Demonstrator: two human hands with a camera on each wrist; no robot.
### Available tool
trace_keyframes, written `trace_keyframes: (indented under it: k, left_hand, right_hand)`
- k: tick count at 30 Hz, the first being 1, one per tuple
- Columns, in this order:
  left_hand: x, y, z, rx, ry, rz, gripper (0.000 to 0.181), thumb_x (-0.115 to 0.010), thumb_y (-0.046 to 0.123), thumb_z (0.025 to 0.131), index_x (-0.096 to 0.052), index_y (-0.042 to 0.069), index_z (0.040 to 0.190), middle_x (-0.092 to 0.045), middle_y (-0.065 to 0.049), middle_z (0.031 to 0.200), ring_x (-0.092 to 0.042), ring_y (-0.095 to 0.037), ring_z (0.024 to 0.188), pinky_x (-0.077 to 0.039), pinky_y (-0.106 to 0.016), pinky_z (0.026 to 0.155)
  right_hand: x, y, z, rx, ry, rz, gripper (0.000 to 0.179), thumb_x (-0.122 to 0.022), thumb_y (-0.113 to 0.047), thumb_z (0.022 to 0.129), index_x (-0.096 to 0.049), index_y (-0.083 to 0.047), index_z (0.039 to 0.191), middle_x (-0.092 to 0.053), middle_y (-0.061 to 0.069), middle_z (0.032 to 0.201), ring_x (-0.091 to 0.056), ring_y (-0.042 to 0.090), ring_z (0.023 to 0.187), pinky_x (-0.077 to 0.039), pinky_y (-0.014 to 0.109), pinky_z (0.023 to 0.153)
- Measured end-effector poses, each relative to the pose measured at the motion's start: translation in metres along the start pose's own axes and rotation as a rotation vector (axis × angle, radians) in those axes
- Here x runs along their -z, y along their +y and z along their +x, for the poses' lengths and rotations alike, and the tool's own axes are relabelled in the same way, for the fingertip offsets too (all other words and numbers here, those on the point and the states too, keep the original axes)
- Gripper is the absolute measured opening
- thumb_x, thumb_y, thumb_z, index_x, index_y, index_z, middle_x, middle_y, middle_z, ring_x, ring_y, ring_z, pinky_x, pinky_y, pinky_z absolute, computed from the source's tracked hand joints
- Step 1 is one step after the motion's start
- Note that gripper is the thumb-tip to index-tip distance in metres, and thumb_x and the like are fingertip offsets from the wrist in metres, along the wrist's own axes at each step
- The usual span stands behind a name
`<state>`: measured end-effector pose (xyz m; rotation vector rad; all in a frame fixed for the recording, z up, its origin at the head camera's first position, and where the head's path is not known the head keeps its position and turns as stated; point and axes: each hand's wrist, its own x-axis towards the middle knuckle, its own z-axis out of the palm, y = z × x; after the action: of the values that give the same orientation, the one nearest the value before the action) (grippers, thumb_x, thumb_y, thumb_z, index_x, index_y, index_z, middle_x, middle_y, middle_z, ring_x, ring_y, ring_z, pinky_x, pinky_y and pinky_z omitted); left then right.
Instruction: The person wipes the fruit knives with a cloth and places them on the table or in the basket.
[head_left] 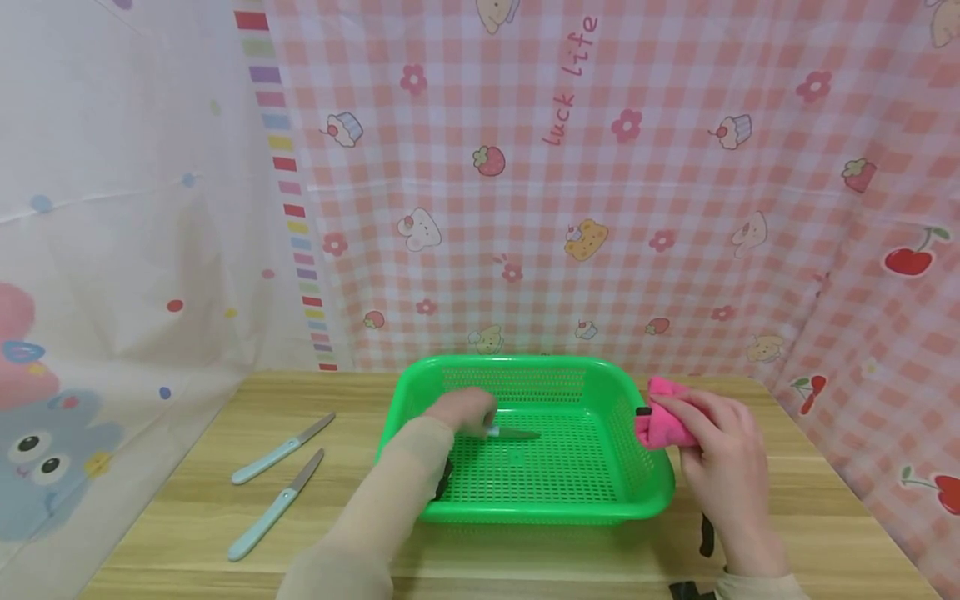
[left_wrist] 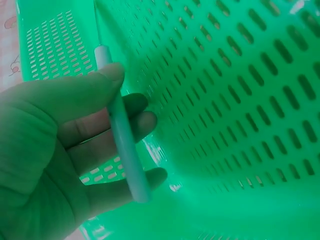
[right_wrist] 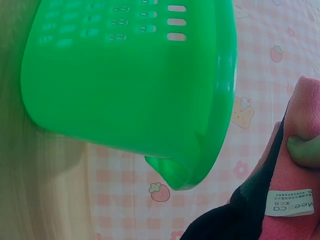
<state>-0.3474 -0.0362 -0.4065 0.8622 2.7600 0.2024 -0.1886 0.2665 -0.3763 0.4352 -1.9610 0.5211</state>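
Inside the green plastic basket (head_left: 555, 471), my left hand (head_left: 463, 411) holds a small knife (head_left: 516, 433) by its pale blue handle. In the left wrist view, the thumb presses on the handle (left_wrist: 126, 145) and the fingers lie behind it; the blade points away from the hand. My right hand (head_left: 727, 462) grips a bunched pink cloth (head_left: 663, 427) at the basket's right rim. A white label (right_wrist: 289, 202) shows on the cloth in the right wrist view, with dark material along its side.
Two more knives with pale blue handles, a farther one (head_left: 283, 448) and a nearer one (head_left: 276, 510), lie on the wooden table (head_left: 187, 500) left of the basket. A pink checked curtain (head_left: 525, 208) hangs behind the table and along its right side.
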Motion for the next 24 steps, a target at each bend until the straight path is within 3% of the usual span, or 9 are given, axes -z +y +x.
trace_keyframes:
  k: [7, 9, 13, 15, 18, 24]
  left_hand:
    - [-0.002, 0.001, 0.000, 0.008, 0.005, 0.033, 0.015, -0.080, 0.017, 0.084, -0.065, 0.014, 0.085, -0.062, 0.006, 0.083, -0.058, -0.012, 0.080, -0.052, -0.029, 0.073]
    - [-0.001, 0.000, 0.000, 0.011, 0.022, 0.040, 0.017, -0.080, 0.019, 0.083, -0.068, 0.013, 0.093, -0.066, 0.003, 0.093, -0.061, -0.015, 0.088, -0.052, -0.031, 0.079]
    - [0.000, -0.002, -0.001, 0.030, 0.060, 0.027, 0.039, -0.080, 0.025, 0.084, -0.068, 0.013, 0.119, -0.066, -0.001, 0.120, -0.060, -0.021, 0.111, -0.050, -0.038, 0.093]
    - [0.002, -0.004, -0.002, 0.029, 0.082, 0.012, 0.047, -0.079, 0.025, 0.084, -0.065, 0.013, 0.126, -0.064, -0.003, 0.126, -0.059, -0.023, 0.115, -0.049, -0.040, 0.095]
    - [0.007, -0.005, -0.003, 0.020, 0.114, -0.043, 0.053, -0.078, 0.025, 0.085, -0.060, 0.011, 0.133, -0.064, -0.006, 0.127, -0.060, -0.024, 0.114, -0.049, -0.042, 0.095]
    - [0.027, 0.001, -0.010, 0.005, 0.202, -0.262, 0.062, -0.074, 0.030, 0.089, -0.049, 0.008, 0.142, -0.063, -0.011, 0.127, -0.060, -0.026, 0.115, -0.048, -0.044, 0.096]
  right_hand:
    - [0.001, -0.001, 0.000, -0.003, -0.008, -0.002, 0.050, -0.070, 0.025, 0.060, -0.077, -0.006, 0.099, -0.067, 0.019, 0.103, -0.054, 0.044, 0.093, -0.038, 0.056, 0.083]
    - [0.002, -0.001, 0.001, -0.005, -0.010, -0.003, 0.050, -0.069, 0.025, 0.061, -0.076, -0.006, 0.100, -0.067, 0.019, 0.103, -0.054, 0.044, 0.094, -0.038, 0.056, 0.083]
    - [0.001, -0.001, 0.000, -0.019, -0.010, 0.001, 0.049, -0.069, 0.024, 0.062, -0.076, -0.006, 0.100, -0.066, 0.018, 0.103, -0.054, 0.043, 0.094, -0.038, 0.055, 0.083]
    - [0.001, 0.000, 0.000, -0.014, -0.009, 0.003, 0.050, -0.069, 0.024, 0.061, -0.076, -0.007, 0.100, -0.066, 0.018, 0.103, -0.054, 0.043, 0.094, -0.038, 0.055, 0.082]
    - [0.000, 0.000, 0.000, -0.008, -0.006, 0.003, 0.050, -0.069, 0.024, 0.061, -0.076, -0.006, 0.100, -0.067, 0.018, 0.103, -0.054, 0.043, 0.093, -0.038, 0.055, 0.082]
    - [0.000, 0.000, 0.000, -0.015, 0.004, 0.007, 0.047, -0.068, 0.022, 0.063, -0.076, -0.006, 0.100, -0.066, 0.018, 0.102, -0.054, 0.043, 0.093, -0.037, 0.053, 0.082]
